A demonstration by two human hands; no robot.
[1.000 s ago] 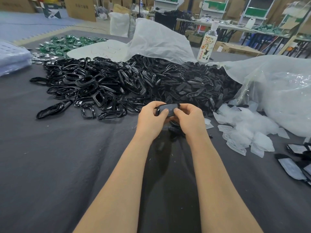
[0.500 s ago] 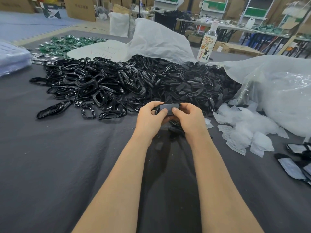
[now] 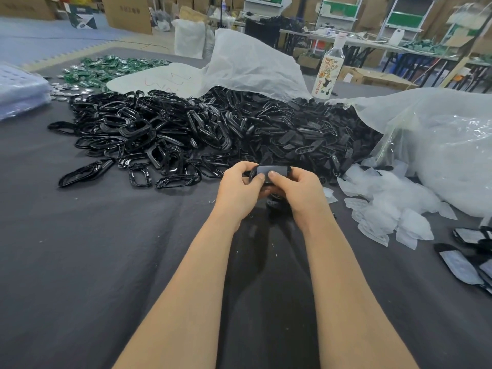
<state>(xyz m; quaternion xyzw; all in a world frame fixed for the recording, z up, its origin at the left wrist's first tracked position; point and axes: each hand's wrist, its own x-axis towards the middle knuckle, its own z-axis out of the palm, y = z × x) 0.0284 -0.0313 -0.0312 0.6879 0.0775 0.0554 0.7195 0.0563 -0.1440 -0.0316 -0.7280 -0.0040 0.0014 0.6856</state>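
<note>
In the head view, both bare forearms are extended forward from the bottom edge and brought together near the middle of the dark grey table cover (image 3: 80,262). A small black part (image 3: 271,170) with a grey face is held between the two hands, just above the cloth and right at the near edge of the pile of black frames (image 3: 186,134).

The left hand (image 3: 239,190) is curled round the part's left end, its thumb laid on the grey face and its fingers wrapped behind. The right hand (image 3: 298,193) is curled round the right end in the same way, thumb on top. The two thumb tips are set almost touching on the lower edge of the part. Both wrists are bent slightly inward, the backs of the hands turned up toward the camera.

A few more dark pieces are seen on the cloth beneath the hands. Small clear sleeves (image 3: 386,209) are scattered to the right, beside a large plastic bag (image 3: 439,145). A bottle (image 3: 328,70) stands upright behind the pile.
</note>
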